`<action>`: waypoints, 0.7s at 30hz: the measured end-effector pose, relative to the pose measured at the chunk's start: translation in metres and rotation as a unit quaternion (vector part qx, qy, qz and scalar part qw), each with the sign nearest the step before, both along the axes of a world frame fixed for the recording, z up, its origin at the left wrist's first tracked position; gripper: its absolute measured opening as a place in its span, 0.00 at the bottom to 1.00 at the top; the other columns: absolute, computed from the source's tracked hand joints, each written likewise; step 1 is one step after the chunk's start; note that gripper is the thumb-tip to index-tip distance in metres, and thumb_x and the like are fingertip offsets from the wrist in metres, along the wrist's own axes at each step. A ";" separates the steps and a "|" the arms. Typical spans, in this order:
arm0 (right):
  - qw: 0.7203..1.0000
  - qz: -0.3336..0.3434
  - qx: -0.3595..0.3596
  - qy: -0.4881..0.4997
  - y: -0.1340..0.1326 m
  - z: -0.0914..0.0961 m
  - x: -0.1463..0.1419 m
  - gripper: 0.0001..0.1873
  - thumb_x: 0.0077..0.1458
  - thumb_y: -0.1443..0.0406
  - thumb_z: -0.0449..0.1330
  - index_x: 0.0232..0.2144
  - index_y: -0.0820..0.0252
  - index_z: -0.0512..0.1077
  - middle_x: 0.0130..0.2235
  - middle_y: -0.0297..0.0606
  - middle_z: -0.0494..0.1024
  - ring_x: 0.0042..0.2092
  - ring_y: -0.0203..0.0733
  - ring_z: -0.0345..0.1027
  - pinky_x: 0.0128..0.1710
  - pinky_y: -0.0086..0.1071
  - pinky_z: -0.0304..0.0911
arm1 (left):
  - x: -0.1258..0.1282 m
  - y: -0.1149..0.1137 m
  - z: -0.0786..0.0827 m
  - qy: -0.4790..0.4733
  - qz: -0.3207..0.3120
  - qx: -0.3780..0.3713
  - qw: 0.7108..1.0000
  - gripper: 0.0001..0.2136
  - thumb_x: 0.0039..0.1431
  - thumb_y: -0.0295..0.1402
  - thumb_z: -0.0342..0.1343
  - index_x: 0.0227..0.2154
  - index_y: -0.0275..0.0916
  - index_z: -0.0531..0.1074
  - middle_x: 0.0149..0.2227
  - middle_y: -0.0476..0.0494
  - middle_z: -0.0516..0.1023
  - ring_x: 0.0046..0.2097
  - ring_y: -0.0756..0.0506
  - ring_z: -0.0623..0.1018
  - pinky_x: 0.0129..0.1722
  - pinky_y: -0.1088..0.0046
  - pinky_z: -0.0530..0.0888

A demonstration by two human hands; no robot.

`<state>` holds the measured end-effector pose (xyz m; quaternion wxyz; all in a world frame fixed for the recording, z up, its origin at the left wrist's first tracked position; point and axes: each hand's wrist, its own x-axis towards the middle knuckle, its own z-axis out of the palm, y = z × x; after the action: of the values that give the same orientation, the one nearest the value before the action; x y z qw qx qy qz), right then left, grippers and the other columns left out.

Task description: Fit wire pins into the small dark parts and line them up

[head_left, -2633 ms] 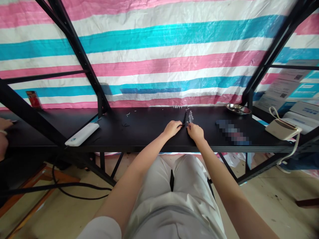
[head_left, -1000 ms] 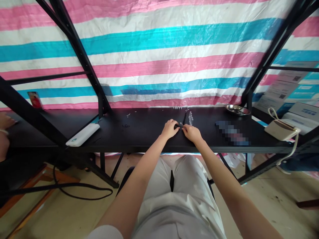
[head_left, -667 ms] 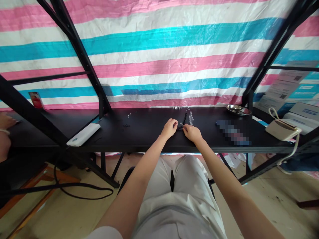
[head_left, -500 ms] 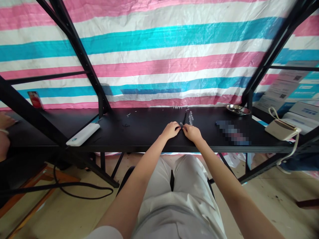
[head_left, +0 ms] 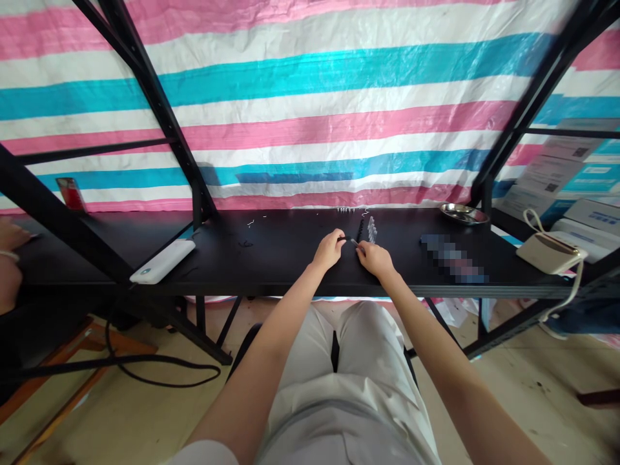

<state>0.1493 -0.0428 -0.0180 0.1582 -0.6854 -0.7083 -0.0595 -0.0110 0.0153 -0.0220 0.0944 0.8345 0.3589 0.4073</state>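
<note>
My left hand (head_left: 330, 250) is closed in a pinch on a small black piece (head_left: 343, 238), held just above the black table. Close on its right, my right hand (head_left: 375, 259) pinches a thin, clear greyish piece (head_left: 354, 243). The two pieces meet or nearly meet in the gap between my hands; whether they are joined I cannot tell. Just beyond my right hand lie a row of small black pieces (head_left: 361, 228) and a row of clear pieces (head_left: 371, 229). Farther back stands a line of tiny white pieces (head_left: 345, 210).
A shiny metal dish (head_left: 464, 214) sits at the back right, with a blurred-out flat object (head_left: 453, 258) nearer me. A beige bag (head_left: 549, 252) lies at the right end, a white box-like device (head_left: 163, 261) at the left. Another person's hand (head_left: 12, 234) shows far left.
My left hand has lifted slightly and drawn a little away from my right, so more of the black piece and clear piece shows. My right hand is almost unmoved.
</note>
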 end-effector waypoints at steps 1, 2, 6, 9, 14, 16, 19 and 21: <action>1.000 0.000 -0.002 0.000 0.000 0.000 0.000 0.13 0.60 0.61 0.46 0.41 0.57 0.68 0.41 0.41 0.76 0.39 0.41 0.70 0.32 0.28 0.56 | 0.000 -0.001 0.001 0.001 -0.008 0.002 1.000 0.05 0.59 0.29 0.46 0.37 0.40 0.64 0.35 0.46 0.71 0.38 0.48 0.72 0.40 0.72 0.68; 1.000 -0.001 -0.003 0.001 0.000 0.000 0.000 0.13 0.60 0.62 0.46 0.41 0.57 0.68 0.41 0.41 0.76 0.40 0.40 0.70 0.32 0.28 0.56 | 0.000 -0.001 0.001 0.004 -0.013 0.003 1.000 0.05 0.59 0.29 0.46 0.37 0.40 0.65 0.35 0.47 0.71 0.38 0.48 0.71 0.40 0.72 0.68; 1.000 0.003 0.007 0.004 0.000 -0.001 0.000 0.13 0.60 0.62 0.46 0.41 0.57 0.68 0.42 0.41 0.76 0.39 0.40 0.70 0.32 0.28 0.56 | 0.000 -0.001 0.001 0.008 -0.009 0.009 1.000 0.06 0.60 0.29 0.46 0.37 0.40 0.65 0.35 0.46 0.71 0.38 0.48 0.71 0.41 0.70 0.68; 1.000 0.004 0.013 0.007 0.001 -0.002 0.001 0.13 0.60 0.62 0.46 0.40 0.58 0.68 0.41 0.40 0.76 0.39 0.40 0.70 0.32 0.28 0.56 | 0.000 -0.001 0.001 0.003 -0.004 0.019 1.000 0.06 0.59 0.28 0.45 0.37 0.40 0.65 0.37 0.45 0.71 0.39 0.47 0.72 0.43 0.70 0.68; 1.000 0.006 0.011 -0.001 0.000 -0.001 0.000 0.13 0.60 0.63 0.45 0.41 0.58 0.68 0.42 0.41 0.75 0.40 0.40 0.69 0.32 0.28 0.56 | 0.000 -0.004 0.003 0.016 -0.019 0.032 0.999 0.06 0.60 0.27 0.45 0.37 0.40 0.65 0.37 0.44 0.71 0.40 0.47 0.72 0.44 0.69 0.68; 1.000 0.003 0.008 -0.010 0.000 -0.001 0.000 0.14 0.60 0.63 0.44 0.42 0.58 0.68 0.42 0.42 0.75 0.40 0.40 0.69 0.33 0.28 0.56 | 0.001 -0.006 0.004 0.019 -0.022 0.031 0.999 0.06 0.60 0.28 0.44 0.37 0.40 0.66 0.37 0.44 0.71 0.41 0.46 0.72 0.44 0.68 0.69; 1.000 -0.004 0.010 -0.021 -0.001 -0.001 -0.001 0.15 0.61 0.63 0.43 0.42 0.59 0.68 0.41 0.43 0.74 0.39 0.40 0.69 0.33 0.28 0.56 | 0.001 -0.008 0.006 0.023 -0.024 0.030 0.999 0.06 0.60 0.28 0.45 0.37 0.39 0.66 0.38 0.43 0.72 0.41 0.46 0.72 0.44 0.68 0.69; 0.999 -0.009 0.013 -0.028 -0.001 0.000 -0.002 0.15 0.61 0.63 0.43 0.41 0.60 0.68 0.40 0.43 0.74 0.39 0.41 0.69 0.32 0.28 0.56 | 0.001 -0.009 0.006 0.023 -0.026 0.032 0.999 0.06 0.60 0.29 0.46 0.37 0.39 0.66 0.38 0.43 0.72 0.41 0.47 0.72 0.44 0.68 0.69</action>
<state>0.1475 -0.0440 -0.0184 0.1466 -0.6876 -0.7055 -0.0895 -0.0102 0.0066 -0.0157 0.0700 0.8551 0.3261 0.3970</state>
